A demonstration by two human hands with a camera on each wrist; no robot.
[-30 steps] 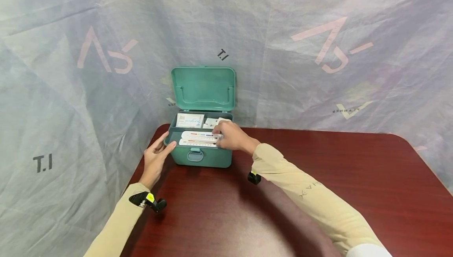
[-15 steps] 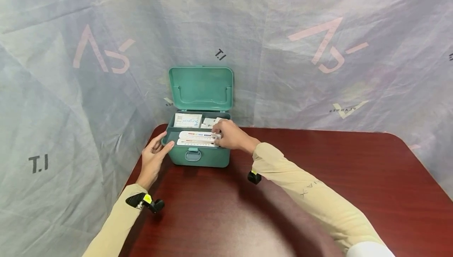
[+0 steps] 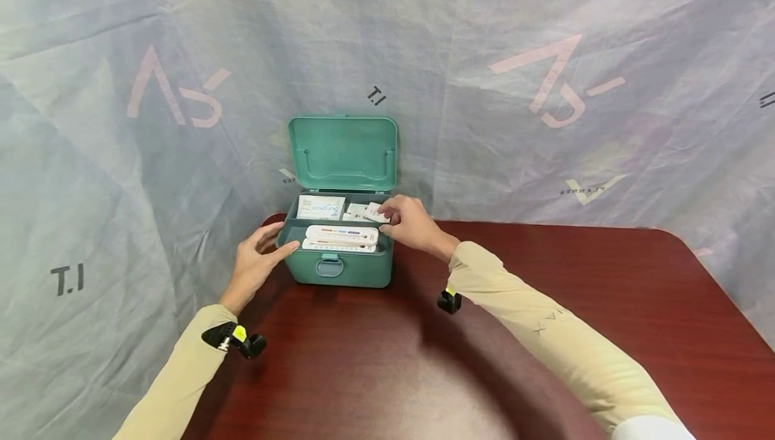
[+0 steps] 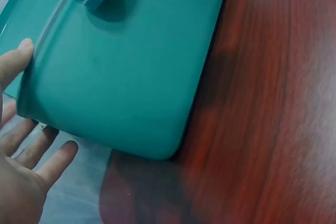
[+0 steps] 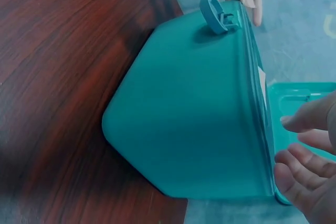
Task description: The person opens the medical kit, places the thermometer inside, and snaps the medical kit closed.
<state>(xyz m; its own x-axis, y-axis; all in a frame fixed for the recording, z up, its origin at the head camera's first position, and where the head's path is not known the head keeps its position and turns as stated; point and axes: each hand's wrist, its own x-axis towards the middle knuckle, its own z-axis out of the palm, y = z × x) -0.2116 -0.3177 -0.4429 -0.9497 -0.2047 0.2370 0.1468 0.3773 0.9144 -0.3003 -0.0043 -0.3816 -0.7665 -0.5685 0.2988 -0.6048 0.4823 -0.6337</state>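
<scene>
A green plastic box (image 3: 363,270) stands with its lid (image 3: 343,151) raised. Two long white thermometers (image 3: 339,232) with printed scales lie overlapping in the front compartment. Behind them are a white packet (image 3: 319,207) marked "Surgical" and several small white packets (image 3: 356,209). My right hand (image 3: 416,226) is over the box's right rim, its index fingertip close by the rightmost small packet; in the right wrist view thumb and fingers are apart with nothing visible between them. My left hand (image 4: 26,182) touches the front-left rim with its thumb, fingers spread beside the left wall.
The dark red wooden table (image 3: 375,352) extends forward and to the right of the box. A grey printed cloth (image 3: 484,90) hangs close behind and at the left. A latch with a ring (image 3: 329,266) sticks out of the box's front.
My right hand has let go of the thermometers' right end and moved up and right toward the small packets. The upper thermometer has settled lower. My left hand has shifted slightly left.
</scene>
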